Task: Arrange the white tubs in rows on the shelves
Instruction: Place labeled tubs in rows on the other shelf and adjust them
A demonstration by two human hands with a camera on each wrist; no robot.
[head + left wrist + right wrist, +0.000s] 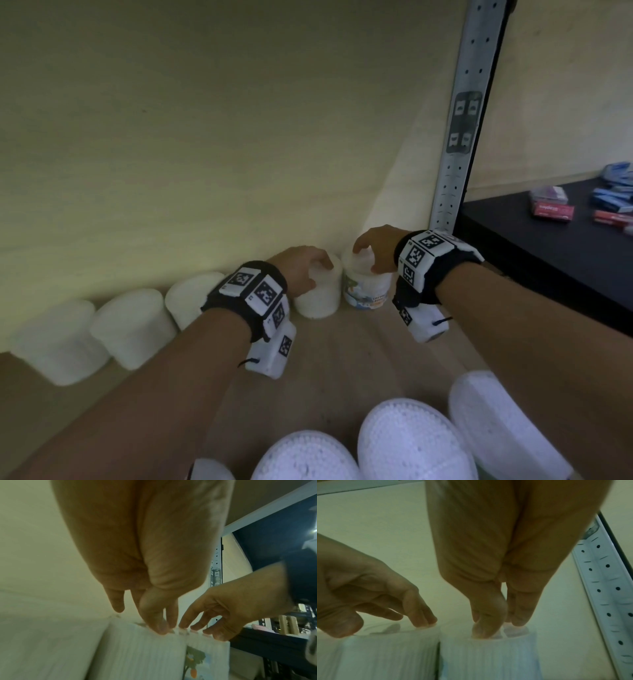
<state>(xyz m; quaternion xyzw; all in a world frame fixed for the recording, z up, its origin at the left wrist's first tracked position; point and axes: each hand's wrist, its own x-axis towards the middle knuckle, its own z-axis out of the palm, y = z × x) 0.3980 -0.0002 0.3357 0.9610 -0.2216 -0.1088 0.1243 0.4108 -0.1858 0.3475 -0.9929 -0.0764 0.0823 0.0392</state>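
Note:
A plain white tub (320,298) and a white tub with a picture label (366,291) stand side by side, nearly touching, at the back wall of the wooden shelf (342,359). My left hand (305,270) grips the plain tub from above, thumb at its front edge and fingers at the back. My right hand (373,250) holds the labelled tub by its lid the same way. The left wrist view shows my left hand (161,628) on the plain tub (137,653). In the right wrist view my right hand (498,628) is on the labelled tub (488,655).
Three more white tubs (133,329) continue the row leftward along the wall. Several tubs (411,438) stand at the shelf's front, between my forearms. A perforated metal upright (455,137) bounds the right side. Beyond it a black shelf (513,240) holds small boxes (551,209).

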